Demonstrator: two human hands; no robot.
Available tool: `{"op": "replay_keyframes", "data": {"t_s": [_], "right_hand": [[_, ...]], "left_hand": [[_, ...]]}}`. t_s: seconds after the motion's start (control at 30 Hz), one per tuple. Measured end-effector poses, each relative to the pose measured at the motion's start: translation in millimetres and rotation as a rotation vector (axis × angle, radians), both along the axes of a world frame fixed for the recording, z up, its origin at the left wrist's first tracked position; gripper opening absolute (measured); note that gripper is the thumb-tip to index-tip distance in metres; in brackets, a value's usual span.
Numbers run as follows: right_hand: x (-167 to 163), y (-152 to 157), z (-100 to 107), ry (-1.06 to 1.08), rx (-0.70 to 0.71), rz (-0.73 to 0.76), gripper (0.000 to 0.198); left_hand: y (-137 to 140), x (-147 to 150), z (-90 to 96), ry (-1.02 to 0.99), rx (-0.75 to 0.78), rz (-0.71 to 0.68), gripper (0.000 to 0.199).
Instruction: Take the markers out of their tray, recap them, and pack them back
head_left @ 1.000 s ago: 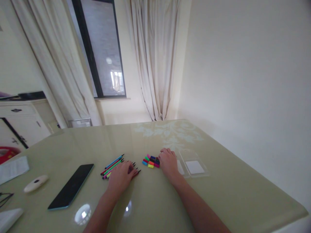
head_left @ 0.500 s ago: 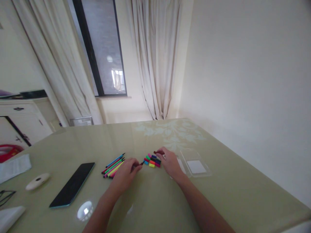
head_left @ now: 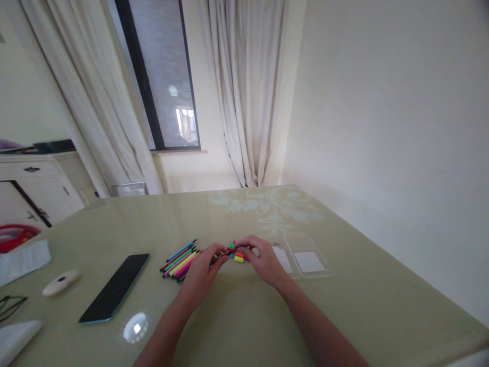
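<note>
My left hand (head_left: 202, 269) pinches a dark brown-red felt-tip marker (head_left: 225, 253), its tip end pointing right. My right hand (head_left: 265, 261) pinches a small dark marker cap (head_left: 234, 250) against that end, so both sets of fingertips nearly touch. Whether the cap is fully seated cannot be made out. Below and behind the fingers lie loose coloured caps (head_left: 239, 259), partly hidden by my right hand. Left of my left hand, several uncapped markers (head_left: 179, 265) lie side by side in a slanted bunch, partly covered by the hand.
A clear plastic case (head_left: 327, 273) with white inserts lies opened flat beyond my right wrist. Toward the left are a dark tablet or phone (head_left: 116, 288), a white oval object (head_left: 61, 283), papers (head_left: 25, 262), and a black cord or glasses (head_left: 11, 308).
My hands have come together over the caps. The cap in my right hand moved left and down to the end of the marker, while my left hand shifted slightly right and up.
</note>
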State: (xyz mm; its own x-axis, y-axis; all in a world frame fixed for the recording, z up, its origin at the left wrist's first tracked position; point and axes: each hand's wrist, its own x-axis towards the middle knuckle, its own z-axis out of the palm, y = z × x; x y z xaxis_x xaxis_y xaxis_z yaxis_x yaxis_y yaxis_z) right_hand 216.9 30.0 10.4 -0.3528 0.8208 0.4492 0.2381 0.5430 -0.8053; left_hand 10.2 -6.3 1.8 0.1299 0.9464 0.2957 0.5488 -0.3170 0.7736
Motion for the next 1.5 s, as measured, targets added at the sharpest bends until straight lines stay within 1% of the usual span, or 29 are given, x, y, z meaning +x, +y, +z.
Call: {"op": "replay_keyframes", "data": {"t_s": [0.07, 0.13, 0.27, 0.37, 0.47, 0.53, 0.6, 0.63, 0.7, 0.77, 0.87, 0.93, 1.0, 1.07, 1.13, 1.2, 1.27, 1.3, 1.33, 1.4, 1.5], "right_hand": [[-1, -1, 0, -0.012, 0.021, 0.015, 0.019], [-1, -1, 0, 0.001, 0.01, 0.007, 0.019], [-2, 0, -2, 0.066, -0.085, 0.024, 0.017], [-3, 0, -3, 0.127, -0.155, 0.06, 0.016], [-2, 3, -3, 0.145, -0.211, 0.101, 0.017], [3, 8, -4, 0.143, -0.204, 0.071, 0.022], [10, 15, -6, 0.126, -0.161, -0.05, 0.027], [14, 19, -8, 0.09, -0.132, -0.139, 0.027], [23, 26, -12, -0.059, -0.071, -0.314, 0.023], [28, 29, -17, -0.278, -0.013, -0.41, 0.018], [26, 29, -23, -0.558, 0.053, -0.416, 0.016], [22, 26, -26, -0.667, 0.074, -0.414, 0.016], [18, 23, -26, -0.727, 0.077, -0.424, 0.015], [15, 21, -26, -0.761, 0.076, -0.427, 0.016], [14, 20, -26, -0.778, 0.079, -0.423, 0.016], [14, 19, -26, -0.792, 0.084, -0.42, 0.014], [15, 19, -24, -0.804, 0.083, -0.421, 0.012], [15, 19, -24, -0.803, 0.08, -0.424, 0.012], [14, 20, -23, -0.794, 0.076, -0.426, 0.011], [14, 20, -20, -0.729, 0.066, -0.428, 0.012], [14, 21, -19, -0.506, -0.001, -0.378, 0.011]], "left_hand": [[0, 1, -0.4, -0.006, 0.001, -0.002, 0.019], [0, 2, -1.6, 0.003, 0.011, 0.01, 0.02], [-1, 4, -7.2, 0.024, 0.045, 0.036, 0.025], [-2, 7, -9.0, 0.012, 0.074, 0.061, 0.025], [-6, 11, -4.5, 0.007, 0.073, 0.017, 0.025], [-10, 15, -0.3, 0.059, 0.043, -0.022, 0.025], [-15, 22, 2.1, 0.157, 0.005, -0.068, 0.022], [-18, 26, 2.2, 0.209, -0.009, -0.108, 0.02], [-25, 35, 0.6, 0.282, -0.019, -0.204, 0.014], [-31, 44, -2.0, 0.304, -0.029, -0.284, 0.01], [-38, 52, -4.2, 0.275, -0.058, -0.336, 0.009], [-39, 53, -4.8, 0.25, -0.072, -0.347, 0.008], [-37, 51, -5.7, 0.246, -0.081, -0.35, 0.009], [-31, 46, -6.7, 0.258, -0.081, -0.317, 0.011], [-23, 37, -7.1, 0.289, -0.061, -0.236, 0.013], [-14, 23, -6.1, 0.356, -0.03, -0.107, 0.017], [-6, 7, -4.4, 0.456, -0.024, 0.055, 0.015], [-3, -2, -3.7, 0.493, -0.037, 0.111, 0.013], [-1, -10, -3.4, 0.517, -0.063, 0.137, 0.01], [2, -22, -4.3, 0.531, -0.116, 0.149, 0.009], [4, -30, -8.6, 0.514, -0.155, 0.142, 0.009]]}}
